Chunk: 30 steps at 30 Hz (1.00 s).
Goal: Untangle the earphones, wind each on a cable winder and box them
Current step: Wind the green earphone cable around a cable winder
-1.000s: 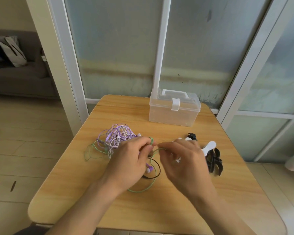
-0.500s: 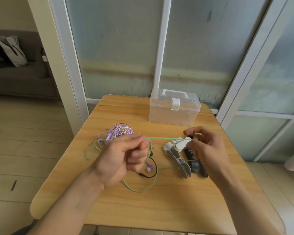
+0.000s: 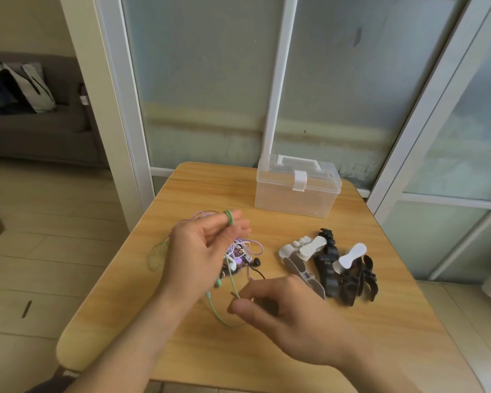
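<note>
Nearest the desk's front edge, the right hand [image 3: 289,310] pinches the green earphone cable [image 3: 234,285] between thumb and fingertips, apparently drawing a length taut so it can be freed or wound. The cable sags in a loop on the wooden desk [image 3: 380,350] below that hand, then climbs to the left hand [image 3: 199,248], which is raised above the desk toward its left edge. Several turns of green cable ring one of this hand's extended fingers, probably as a way to keep the slack tidy; the other fingers look relaxed. Under and just behind the left hand lies the tangle of purple, white and black earphones [image 3: 240,258]. Toward the right edge rests a heap of grey, white and black cable winders [image 3: 332,268], none in use yet. At the far edge stands a clear plastic box [image 3: 295,191], lid latched shut, waiting for wound sets.
</note>
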Tool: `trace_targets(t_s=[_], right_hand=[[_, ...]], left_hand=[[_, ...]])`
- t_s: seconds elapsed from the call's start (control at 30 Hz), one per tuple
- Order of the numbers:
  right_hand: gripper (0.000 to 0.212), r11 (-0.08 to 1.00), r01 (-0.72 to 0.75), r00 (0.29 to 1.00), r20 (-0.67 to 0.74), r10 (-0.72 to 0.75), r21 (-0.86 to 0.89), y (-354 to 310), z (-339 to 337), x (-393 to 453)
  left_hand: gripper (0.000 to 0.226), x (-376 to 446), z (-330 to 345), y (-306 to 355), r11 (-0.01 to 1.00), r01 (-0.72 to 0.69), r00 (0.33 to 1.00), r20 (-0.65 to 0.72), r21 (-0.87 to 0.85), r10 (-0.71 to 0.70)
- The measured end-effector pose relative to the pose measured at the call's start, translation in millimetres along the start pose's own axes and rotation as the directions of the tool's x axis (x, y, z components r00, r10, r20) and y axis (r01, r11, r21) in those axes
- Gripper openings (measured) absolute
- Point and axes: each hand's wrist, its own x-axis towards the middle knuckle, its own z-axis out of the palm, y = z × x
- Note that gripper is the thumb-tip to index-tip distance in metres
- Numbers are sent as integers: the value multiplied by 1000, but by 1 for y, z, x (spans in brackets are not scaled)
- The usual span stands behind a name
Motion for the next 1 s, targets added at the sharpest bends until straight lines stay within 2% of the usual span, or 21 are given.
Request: trace_targets(t_s=[0.07,0.13,0.23,0.33,0.4,0.47,0.53,0.6,0.7,0.77,0.83,1.0], right_hand=[[28,994,-22,1000,21,20,108,-3,-6,-1],[23,967,-52,998,-25,60,251,-3,-16,-1],[32,915,-16,975,-195,102,402,4,-34,-2],[31,930,6,957,-270,101,369,13,-42,-5],[31,936,15,952,-291,94,351,16,-39,-5],[26,952,33,918,-385,91,303,14,-34,-4],[21,962,39,874,-476,99,270,11,-32,-3],[19,968,19,836,-534,122,251,14,-33,-1],[22,975,-16,842,-523,133,222,21,-32,1],[23,983,-6,869,-486,97,185,23,-27,0],[24,992,16,891,-451,42,125,22,-21,1],[20,999,32,930,-365,-35,-12,17,-4,5]], left_hand=[[13,-6,3,-7,986,-13,991,135,164,-9],[12,-10,4,-9,975,-7,955,292,224,-60],[21,-13,3,-1,988,81,898,421,129,-128],[27,-13,6,14,968,247,814,535,34,-226],[28,-14,9,17,954,289,746,605,85,-280],[30,-14,9,15,934,323,689,639,153,-343],[28,-14,9,13,908,401,659,649,125,-380],[28,-12,8,14,851,520,676,644,-72,-358],[26,-8,7,17,710,577,778,538,-404,-326],[23,-5,7,18,652,523,847,420,-549,-327],[27,-1,5,20,635,440,898,320,-635,-303],[27,2,4,19,535,335,933,195,-776,-302]])
